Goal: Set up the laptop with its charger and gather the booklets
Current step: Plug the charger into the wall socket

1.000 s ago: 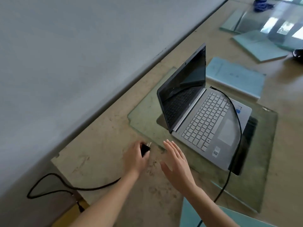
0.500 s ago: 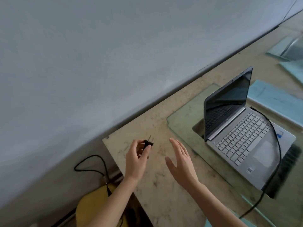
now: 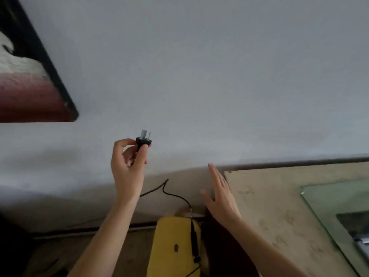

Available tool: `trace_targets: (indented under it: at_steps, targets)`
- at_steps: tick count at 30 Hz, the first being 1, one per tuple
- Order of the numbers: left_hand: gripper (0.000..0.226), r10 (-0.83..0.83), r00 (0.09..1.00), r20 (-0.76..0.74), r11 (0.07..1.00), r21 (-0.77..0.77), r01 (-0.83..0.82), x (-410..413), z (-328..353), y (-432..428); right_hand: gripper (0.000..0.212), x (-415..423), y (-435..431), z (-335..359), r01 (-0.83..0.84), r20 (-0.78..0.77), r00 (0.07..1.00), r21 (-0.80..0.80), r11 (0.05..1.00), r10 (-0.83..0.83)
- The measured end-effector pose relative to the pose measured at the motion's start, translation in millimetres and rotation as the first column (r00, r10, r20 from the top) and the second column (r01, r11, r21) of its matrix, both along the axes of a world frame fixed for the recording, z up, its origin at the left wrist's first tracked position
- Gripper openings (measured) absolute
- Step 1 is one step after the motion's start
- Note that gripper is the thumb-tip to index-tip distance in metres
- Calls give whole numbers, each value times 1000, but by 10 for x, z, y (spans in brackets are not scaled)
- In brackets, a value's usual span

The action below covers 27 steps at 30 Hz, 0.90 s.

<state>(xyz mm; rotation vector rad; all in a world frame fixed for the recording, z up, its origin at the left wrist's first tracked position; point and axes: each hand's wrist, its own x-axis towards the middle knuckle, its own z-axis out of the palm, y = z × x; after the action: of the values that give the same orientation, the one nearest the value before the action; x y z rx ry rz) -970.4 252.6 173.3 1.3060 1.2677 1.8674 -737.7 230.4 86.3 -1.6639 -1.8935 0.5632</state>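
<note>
My left hand (image 3: pixel 127 166) holds the black charger plug (image 3: pixel 143 141) up in front of the grey wall, prongs pointing up. Its black cable (image 3: pixel 173 194) loops down behind my forearm to the charger brick (image 3: pixel 194 242), which lies over a yellow chair. My right hand (image 3: pixel 221 196) is flat and empty, fingers apart, at the left end of the beige table (image 3: pixel 279 206). Only a sliver of the laptop (image 3: pixel 362 246) shows at the right edge, on a glass sheet (image 3: pixel 327 198). No booklets are in view.
A yellow chair (image 3: pixel 171 246) stands below between my arms, beside the table's left end. A dark-framed picture (image 3: pixel 34 86) hangs on the wall at the upper left. The floor and a dark skirting line run along the wall's foot.
The view has swung left and up, away from the laptop and booklets. My left hand has lifted the plug off the table towards the wall. My right hand stays open beside it.
</note>
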Motion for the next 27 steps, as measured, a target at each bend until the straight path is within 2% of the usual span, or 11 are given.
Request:
trace_targets:
  at_steps: [3, 7, 12, 15, 18, 22, 27]
  targets:
    - [16, 121, 992, -23, 992, -19, -122, -698, -87, -170, 84, -509, 133, 27, -59, 18, 998, 2, 998, 59]
    - [21, 222, 975, 1, 974, -48, -222, -1444, -314, -373, 82, -1158, 249, -1, -112, 54, 992, 26, 993, 111]
    - [23, 345, 939, 20, 930, -147, -338, -1961, -661, -528, 77, -1720, 269, -176, -238, 86, 968, 15, 971, 236]
    - [18, 479, 875, 63, 863, -213, -457, -2155, -1035, -652, 75, -1892, 269, -417, -306, 88, 947, -50, 951, 310]
    - [25, 559, 826, 68, 804, -288, -521, -2341, -1645, -784, 76, -1991, 371, -861, -365, 97, 922, -111, 924, 376]
    - [25, 537, 844, -3, 774, -397, -494, -2385, -2652, -855, 72, -2148, 663, -1713, -469, 171, 849, -192, 862, 500]
    - [21, 437, 885, -161, 695, -565, -445, -2208, -4085, -664, 64, -2333, 1064, -3009, -639, 332, 677, -177, 748, 657]
